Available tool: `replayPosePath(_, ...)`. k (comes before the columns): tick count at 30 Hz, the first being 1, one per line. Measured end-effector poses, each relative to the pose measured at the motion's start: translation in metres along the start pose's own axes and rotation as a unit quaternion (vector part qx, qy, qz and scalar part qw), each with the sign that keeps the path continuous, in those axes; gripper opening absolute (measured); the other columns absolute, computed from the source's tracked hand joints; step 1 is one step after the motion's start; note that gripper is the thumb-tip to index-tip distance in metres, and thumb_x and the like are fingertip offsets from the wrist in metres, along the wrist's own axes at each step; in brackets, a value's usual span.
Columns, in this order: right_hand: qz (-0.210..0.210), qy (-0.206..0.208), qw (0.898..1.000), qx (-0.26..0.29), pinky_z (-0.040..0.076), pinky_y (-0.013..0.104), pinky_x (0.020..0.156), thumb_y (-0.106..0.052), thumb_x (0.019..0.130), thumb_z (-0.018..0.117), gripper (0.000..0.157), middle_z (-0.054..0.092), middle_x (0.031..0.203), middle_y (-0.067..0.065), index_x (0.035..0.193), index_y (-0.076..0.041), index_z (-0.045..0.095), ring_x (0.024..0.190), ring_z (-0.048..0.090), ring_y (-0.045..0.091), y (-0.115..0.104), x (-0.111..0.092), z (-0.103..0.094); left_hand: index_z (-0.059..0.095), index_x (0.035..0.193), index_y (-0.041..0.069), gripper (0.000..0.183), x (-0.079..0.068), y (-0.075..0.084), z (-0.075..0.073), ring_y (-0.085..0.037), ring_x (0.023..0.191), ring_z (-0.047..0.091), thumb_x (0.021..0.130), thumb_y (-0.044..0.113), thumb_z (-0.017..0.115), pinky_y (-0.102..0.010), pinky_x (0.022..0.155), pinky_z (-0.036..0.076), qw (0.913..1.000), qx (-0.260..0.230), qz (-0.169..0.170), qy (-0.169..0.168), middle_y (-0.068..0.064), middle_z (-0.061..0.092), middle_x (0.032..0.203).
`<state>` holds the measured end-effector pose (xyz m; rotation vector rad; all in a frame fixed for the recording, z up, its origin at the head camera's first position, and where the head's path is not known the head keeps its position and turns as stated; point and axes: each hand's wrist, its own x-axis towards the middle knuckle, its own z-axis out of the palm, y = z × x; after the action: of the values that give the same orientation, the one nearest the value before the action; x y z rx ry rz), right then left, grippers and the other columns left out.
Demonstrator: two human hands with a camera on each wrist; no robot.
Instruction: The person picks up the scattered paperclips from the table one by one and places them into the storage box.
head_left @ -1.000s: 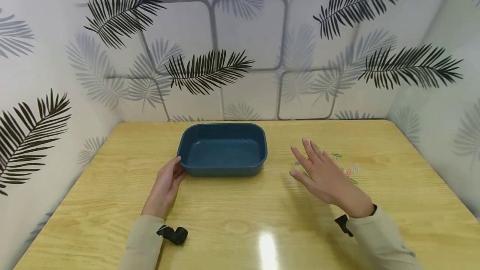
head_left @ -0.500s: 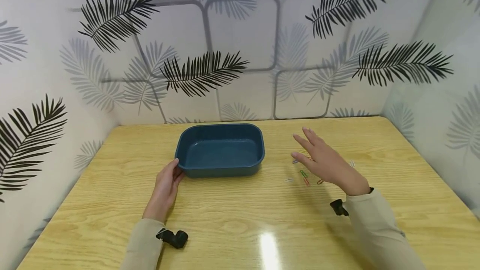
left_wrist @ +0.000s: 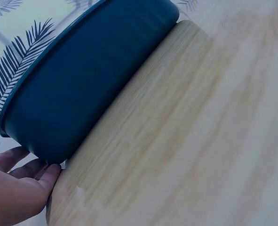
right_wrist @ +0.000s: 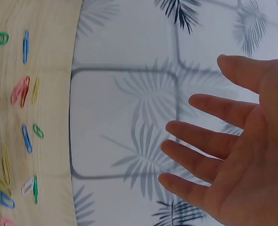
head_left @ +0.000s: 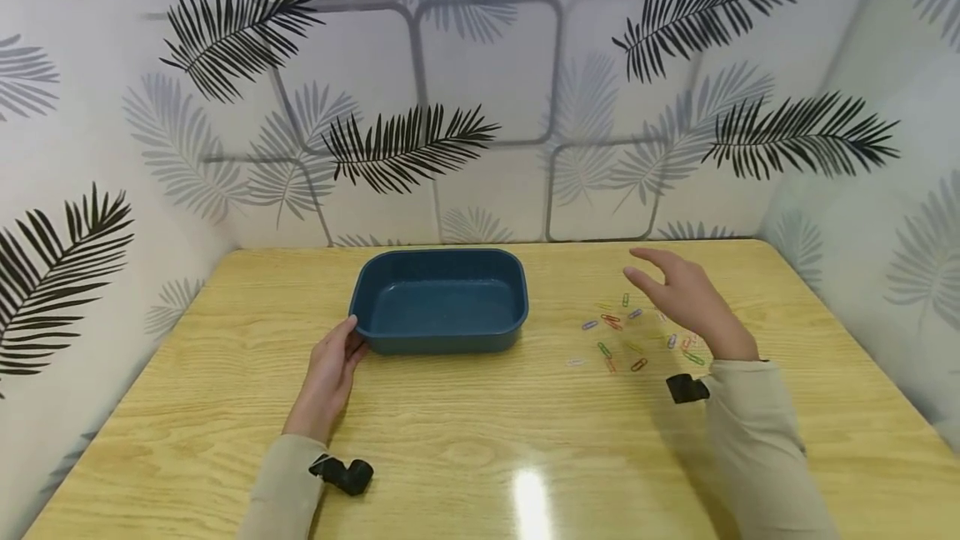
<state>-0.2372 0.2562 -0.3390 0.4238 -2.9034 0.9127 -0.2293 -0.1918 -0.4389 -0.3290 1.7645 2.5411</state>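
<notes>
Nearest are the two pale sleeves, the left sleeve (head_left: 288, 473) and the right sleeve (head_left: 757, 423), each with a black wrist camera at its cuff, and between them the wood-grained table (head_left: 442, 440). Past the cuff, the left hand (head_left: 330, 369) grasps the near left corner of the blue tray (head_left: 442, 344), a digit at the rim and other fingers curled against the lower wall, as the left wrist view shows; the likely reason is to steady it. The tray sits upright on the table, its long side facing the person. To its right, well within the right arm's reach, the paper clips (head_left: 604, 350) lie scattered loosely in several colours, which probably makes them easy to pick singly. The right hand (head_left: 690, 294) hangs above the right part of that spread, apart from the clips, its fingers loosely spread and grasping nothing; being held up seems to keep the clips undisturbed. Farther still, the leaf-patterned wall (head_left: 480, 65) rises behind the table's back edge. Against the head view of half a second ago, the right hand has shifted to the right and turned more side-on, so many clips it hid now show on the table, while the left hand keeps its hold on the corner and the tray looks unmoved.
</notes>
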Motion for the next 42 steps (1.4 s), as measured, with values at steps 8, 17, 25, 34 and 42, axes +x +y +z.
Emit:
replayPosePath(8, 0.068, 0.017, 0.997, 0.016, 0.037, 0.062, 0.097, -0.041, 0.104, 0.040, 0.062, 0.044, 0.138, 0.032, 0.143, 0.008, 0.037, 0.124, 0.041, 0.048, 0.036, -0.006, -0.019, 0.027, 0.148, -0.007, 0.054, -0.001, 0.002, 0.002, -0.016, 0.123, 0.042, 0.105, 0.024, 0.041, -0.028, 0.108, 0.034, 1.0000, -0.003, -0.007, -0.003, -0.010, 0.044, 0.133)
replayPosePath(17, 0.116, -0.014, 0.993, -0.024, 0.044, 0.060, 0.090, -0.037, 0.104, 0.042, 0.062, 0.046, 0.128, 0.040, 0.136, 0.016, 0.040, 0.114, 0.047, 0.052, 0.077, -0.008, -0.028, 0.029, 0.146, -0.007, 0.052, -0.002, 0.000, 0.005, -0.009, 0.110, 0.050, 0.105, 0.022, 0.042, -0.026, 0.103, 0.038, 0.9999, -0.011, -0.003, -0.005, 0.004, 0.058, 0.110)
replayPosePath(25, 0.178, -0.085, 0.980, -0.031, 0.053, 0.048, 0.073, -0.028, 0.099, 0.055, 0.058, 0.056, 0.110, 0.038, 0.126, 0.022, 0.042, 0.092, 0.060, 0.044, 0.098, -0.015, -0.028, 0.031, 0.144, -0.007, 0.049, -0.002, 0.000, 0.004, -0.006, 0.103, 0.053, 0.106, 0.021, 0.041, -0.023, 0.098, 0.041, 0.9997, -0.021, 0.002, -0.014, 0.007, 0.062, 0.103)
replayPosePath(34, 0.201, -0.111, 0.973, -0.011, 0.052, 0.038, 0.061, -0.022, 0.091, 0.067, 0.045, 0.057, 0.088, 0.022, 0.107, 0.016, 0.050, 0.072, 0.056, 0.028, 0.105, -0.015, -0.019, 0.033, 0.143, -0.008, 0.048, -0.002, 0.001, 0.001, -0.007, 0.102, 0.054, 0.105, 0.021, 0.042, -0.023, 0.096, 0.042, 0.9998, -0.017, 0.008, -0.004, 0.005, 0.062, 0.104)
replayPosePath(42, 0.185, -0.135, 0.971, -0.065, 0.041, 0.031, 0.058, -0.027, 0.087, 0.070, 0.032, 0.052, 0.066, 0.005, 0.078, 0.002, 0.059, 0.061, 0.046, 0.018, 0.112, -0.007, -0.008, 0.038, 0.138, -0.007, 0.043, 0.001, 0.000, 0.002, -0.007, 0.099, 0.054, 0.105, 0.019, 0.043, -0.023, 0.095, 0.043, 0.9997, -0.025, 0.008, 0.001, 0.004, 0.061, 0.102)
